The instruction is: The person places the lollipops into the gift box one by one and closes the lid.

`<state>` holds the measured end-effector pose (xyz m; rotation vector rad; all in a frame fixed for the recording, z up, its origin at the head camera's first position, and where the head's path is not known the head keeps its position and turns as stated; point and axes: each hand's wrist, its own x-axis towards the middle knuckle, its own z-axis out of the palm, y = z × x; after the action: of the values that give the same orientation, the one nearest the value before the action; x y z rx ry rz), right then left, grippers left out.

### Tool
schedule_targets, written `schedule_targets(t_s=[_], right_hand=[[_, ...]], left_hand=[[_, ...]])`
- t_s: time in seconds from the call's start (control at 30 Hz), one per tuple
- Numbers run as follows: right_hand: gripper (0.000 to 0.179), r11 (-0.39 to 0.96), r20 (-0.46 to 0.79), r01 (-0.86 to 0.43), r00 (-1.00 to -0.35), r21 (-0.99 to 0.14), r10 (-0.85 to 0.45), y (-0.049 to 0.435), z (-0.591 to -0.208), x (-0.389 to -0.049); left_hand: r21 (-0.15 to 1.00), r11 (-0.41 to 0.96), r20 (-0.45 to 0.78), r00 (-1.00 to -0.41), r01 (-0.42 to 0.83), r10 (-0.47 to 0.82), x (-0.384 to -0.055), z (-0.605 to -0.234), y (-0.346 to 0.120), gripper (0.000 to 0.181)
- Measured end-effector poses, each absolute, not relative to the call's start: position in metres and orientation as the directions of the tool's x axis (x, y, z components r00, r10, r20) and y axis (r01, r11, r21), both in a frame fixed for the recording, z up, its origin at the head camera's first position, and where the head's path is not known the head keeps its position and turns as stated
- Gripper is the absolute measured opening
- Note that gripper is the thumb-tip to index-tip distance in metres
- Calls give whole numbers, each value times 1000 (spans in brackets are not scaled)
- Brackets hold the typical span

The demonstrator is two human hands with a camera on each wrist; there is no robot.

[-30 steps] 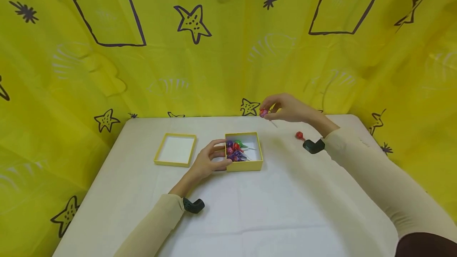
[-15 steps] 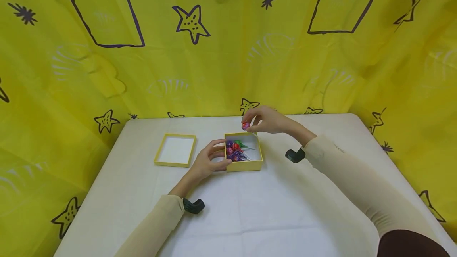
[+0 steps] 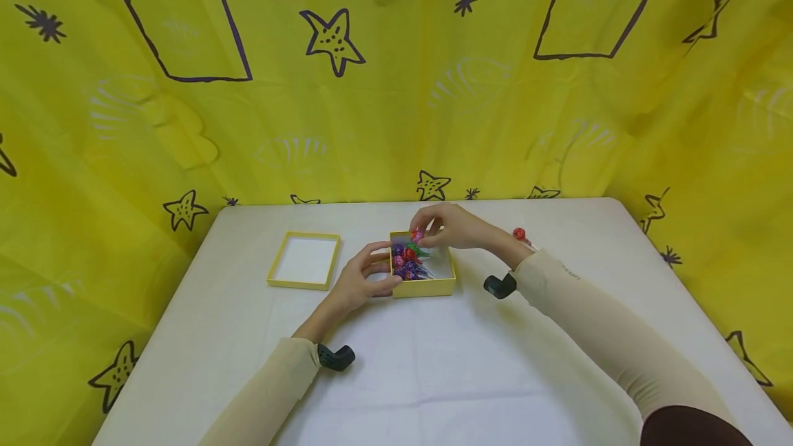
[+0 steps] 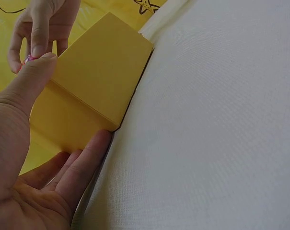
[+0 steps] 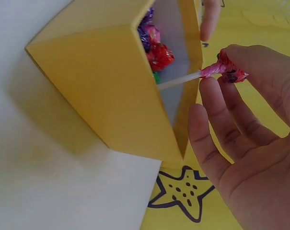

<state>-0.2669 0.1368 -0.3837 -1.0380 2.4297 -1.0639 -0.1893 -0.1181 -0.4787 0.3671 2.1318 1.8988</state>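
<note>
A yellow box (image 3: 424, 288) with a white inside stands on the table. Several wrapped lollipops (image 3: 409, 268), purple, red, pink and green, lie along its left part with their sticks to the right. My left hand (image 3: 359, 276) holds the box at its left side, thumb near the front corner and fingers along the wall. Over the back of the box, my right hand (image 3: 455, 226) pinches a pink-red lollipop (image 5: 228, 67) by its wrapped head. In the right wrist view its white stick slants in over the box rim.
The yellow-edged box lid (image 3: 303, 260) lies inside up to the left of the box. A red lollipop (image 3: 519, 233) lies on the white tablecloth (image 3: 471, 356), partly behind the right forearm. A yellow patterned curtain (image 3: 384, 109) hangs behind the table.
My right hand has carried the pink-red lollipop left and down, from right of the box to over its back part. My left hand has stayed at the box.
</note>
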Motion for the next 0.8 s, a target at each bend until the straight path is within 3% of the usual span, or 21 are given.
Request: schedule_targets(t_s=[0.8], right_hand=[[19, 520, -41, -493, -697, -698, -716, 116, -413, -256]], left_hand=[[997, 74, -5, -928, 24, 372, -191, -482, -119, 74]])
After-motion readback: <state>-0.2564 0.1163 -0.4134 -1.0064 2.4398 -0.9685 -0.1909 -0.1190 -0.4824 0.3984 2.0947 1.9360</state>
